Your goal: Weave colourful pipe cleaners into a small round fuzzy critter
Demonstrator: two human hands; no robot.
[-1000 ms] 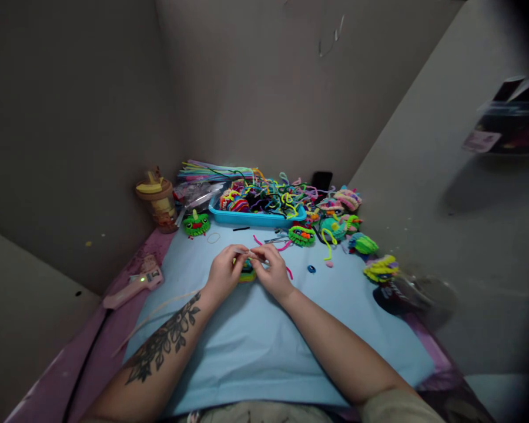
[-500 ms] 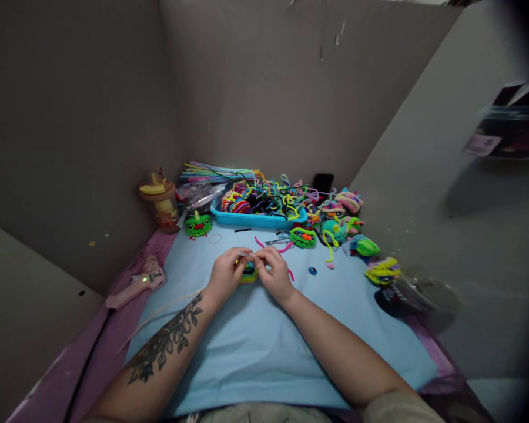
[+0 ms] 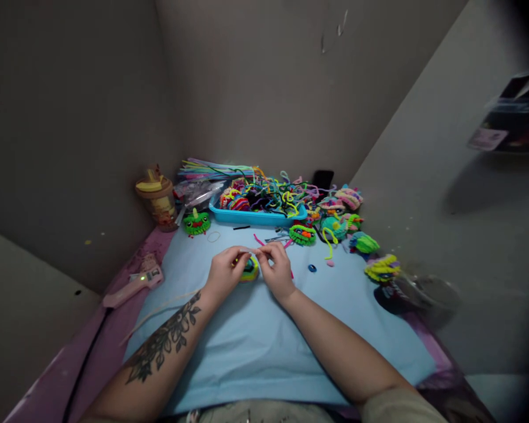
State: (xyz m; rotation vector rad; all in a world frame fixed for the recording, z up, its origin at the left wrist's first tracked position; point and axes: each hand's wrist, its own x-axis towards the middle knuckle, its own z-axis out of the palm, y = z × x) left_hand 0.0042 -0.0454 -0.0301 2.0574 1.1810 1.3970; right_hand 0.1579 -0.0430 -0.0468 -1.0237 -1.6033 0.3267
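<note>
My left hand [image 3: 224,273] and my right hand [image 3: 277,273] meet over the blue cloth, fingertips pinched close together. A small thin pale strip [image 3: 247,251] spans the gap between them; its exact kind is too small to make out. Just beneath the fingers sits a round pipe-cleaner piece [image 3: 249,271], yellow-green at the rim and dark teal inside, partly hidden by my left hand. Behind my right hand lies a pink pipe cleaner [image 3: 258,239], partly covered, near scissors [image 3: 275,239]. To the right is a small dark blue disc [image 3: 312,268].
A blue tray [image 3: 258,217] heaped with pipe-cleaner scraps stands at the back. Finished-looking fuzzy figures, one a green figure [image 3: 197,223], sit around it and down the right side. On the left are a pink glue gun [image 3: 132,288], its light lit, and a lidded cup [image 3: 161,202].
My fingertips have drawn slightly apart, with the pale strip now showing between them. More of the round piece below is uncovered. The whole view has shifted a little.
</note>
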